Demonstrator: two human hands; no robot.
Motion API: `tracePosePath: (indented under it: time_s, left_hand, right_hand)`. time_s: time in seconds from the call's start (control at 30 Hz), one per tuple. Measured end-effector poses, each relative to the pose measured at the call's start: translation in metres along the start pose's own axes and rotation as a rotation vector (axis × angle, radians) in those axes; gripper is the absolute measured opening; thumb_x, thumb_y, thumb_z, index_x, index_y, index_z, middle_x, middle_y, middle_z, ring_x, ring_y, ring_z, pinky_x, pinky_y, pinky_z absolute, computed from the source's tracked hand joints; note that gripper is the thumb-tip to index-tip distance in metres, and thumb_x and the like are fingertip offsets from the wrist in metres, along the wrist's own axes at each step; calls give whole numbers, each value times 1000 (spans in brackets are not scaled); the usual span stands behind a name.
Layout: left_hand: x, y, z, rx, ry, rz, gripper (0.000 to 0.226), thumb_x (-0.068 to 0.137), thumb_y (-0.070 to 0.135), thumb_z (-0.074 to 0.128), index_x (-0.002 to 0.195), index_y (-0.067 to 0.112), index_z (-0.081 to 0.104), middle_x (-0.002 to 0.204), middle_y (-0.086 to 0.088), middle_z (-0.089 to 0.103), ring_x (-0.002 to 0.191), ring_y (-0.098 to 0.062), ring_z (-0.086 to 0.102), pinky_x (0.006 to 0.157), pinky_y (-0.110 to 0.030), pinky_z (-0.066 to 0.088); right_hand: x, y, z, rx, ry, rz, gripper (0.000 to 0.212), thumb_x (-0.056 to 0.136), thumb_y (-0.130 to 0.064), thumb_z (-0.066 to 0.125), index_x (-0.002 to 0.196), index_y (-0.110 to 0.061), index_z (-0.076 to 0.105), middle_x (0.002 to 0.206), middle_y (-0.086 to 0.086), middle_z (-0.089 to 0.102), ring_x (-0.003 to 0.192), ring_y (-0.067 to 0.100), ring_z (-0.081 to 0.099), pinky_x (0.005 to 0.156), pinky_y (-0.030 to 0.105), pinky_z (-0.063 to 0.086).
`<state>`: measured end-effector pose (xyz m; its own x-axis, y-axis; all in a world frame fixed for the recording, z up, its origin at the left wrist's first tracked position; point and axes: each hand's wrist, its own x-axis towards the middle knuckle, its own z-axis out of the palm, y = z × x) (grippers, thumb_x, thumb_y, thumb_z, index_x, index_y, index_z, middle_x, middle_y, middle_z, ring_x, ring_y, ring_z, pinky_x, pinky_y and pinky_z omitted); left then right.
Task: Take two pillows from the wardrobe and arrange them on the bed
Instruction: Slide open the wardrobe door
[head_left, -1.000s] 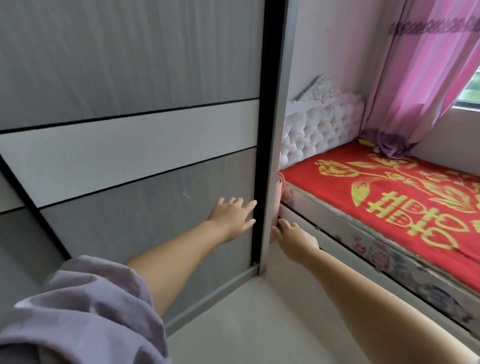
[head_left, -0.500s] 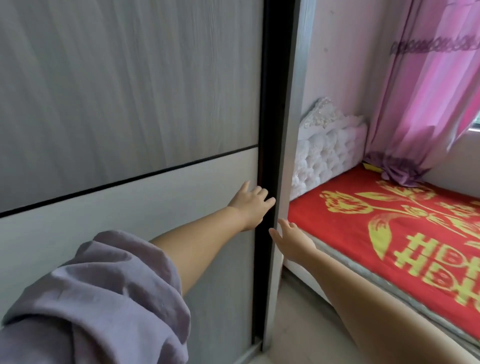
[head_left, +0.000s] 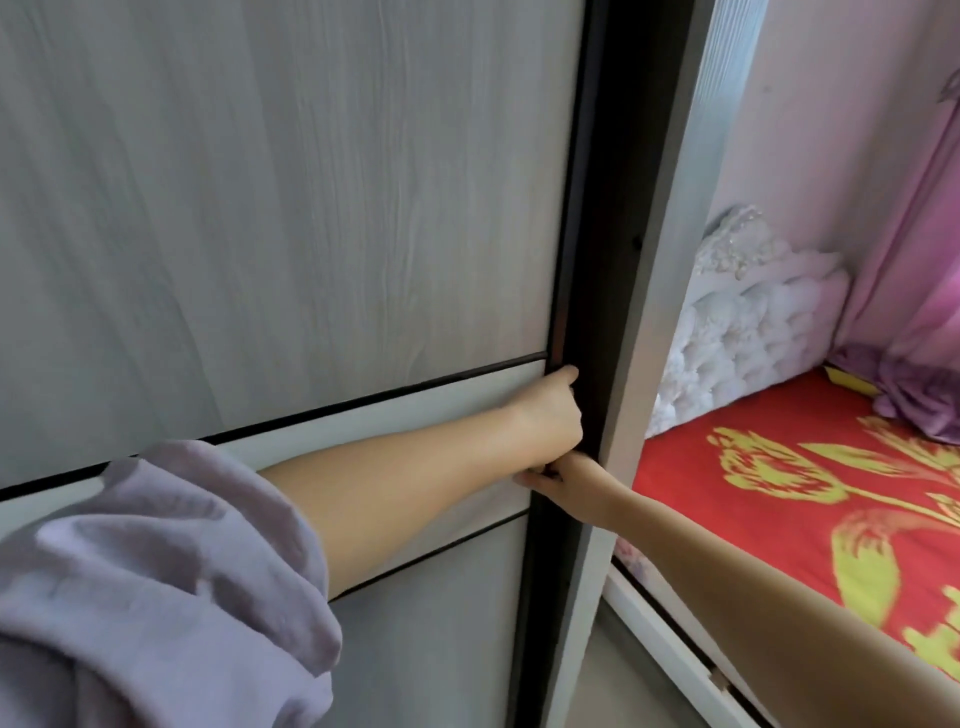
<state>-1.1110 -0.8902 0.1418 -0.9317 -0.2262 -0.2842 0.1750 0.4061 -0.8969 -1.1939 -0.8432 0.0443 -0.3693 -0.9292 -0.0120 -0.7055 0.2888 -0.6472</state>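
The grey wood-grain sliding wardrobe door (head_left: 291, 218) fills the left of the view and is closed. Its dark right edge (head_left: 587, 291) runs top to bottom. My left hand (head_left: 550, 410) has its fingers curled around that edge at mid height. Just below, my right hand (head_left: 558, 480) grips the same edge, partly hidden behind my left hand. The bed (head_left: 810, 499) with a red and gold cover lies at the right. No pillows are visible; the wardrobe's inside is hidden.
A light grey wardrobe side panel (head_left: 654, 291) stands between the door and the bed. A white tufted headboard (head_left: 743, 322) rises against the pink wall, and a pink curtain (head_left: 914, 270) hangs at the far right. A narrow strip of floor (head_left: 623, 680) separates wardrobe and bed.
Both hands reached forward from open and apart to closed on the door's dark right edge. The view has risen and drawn nearer to the door.
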Motion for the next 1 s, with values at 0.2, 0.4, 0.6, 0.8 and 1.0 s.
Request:
tracePosePath:
  time_s: [0.2,0.4,0.6,0.8,1.0]
  left_hand:
    - [-10,5,3,-45,30,-29,14,88,25,56,76,25,63,89,6,72,83,-17,57,95,-33,31]
    - [-41,12,15,-106,89,-71,12,90,26,57,92,26,69,100,6,71,95,-16,58,98,-32,30]
    - [-97,22,37,-125,68,-97,11,90,26,58,89,23,69,95,7,71,92,-15,58,98,-32,31]
    - [-165,30,75,-170,76,-102,15,87,33,60,86,22,70,90,6,72,88,-15,58,96,-32,32]
    - [-234,43,106,-225,34,-127,16,88,31,59,82,21,70,86,7,70,86,-15,56,89,-30,32]
  right_hand:
    - [-7,-11,2,-108,-14,-13,44,93,-38,56,103,4,60,83,14,60,76,25,54,74,39,46]
    - [-20,-37,20,-55,-59,-5,39,95,-39,51,106,-3,60,95,16,68,84,31,63,80,43,54]
    - [-43,-86,57,-60,-78,-14,43,95,-45,45,118,-9,55,104,10,66,88,29,64,84,43,55]
    - [-63,-141,108,-55,-85,-24,47,95,-47,46,117,-6,53,102,16,67,87,32,65,86,46,53]
    - [-80,-194,154,-57,-120,-96,44,96,-46,47,108,-4,54,93,18,68,83,34,64,83,49,53]
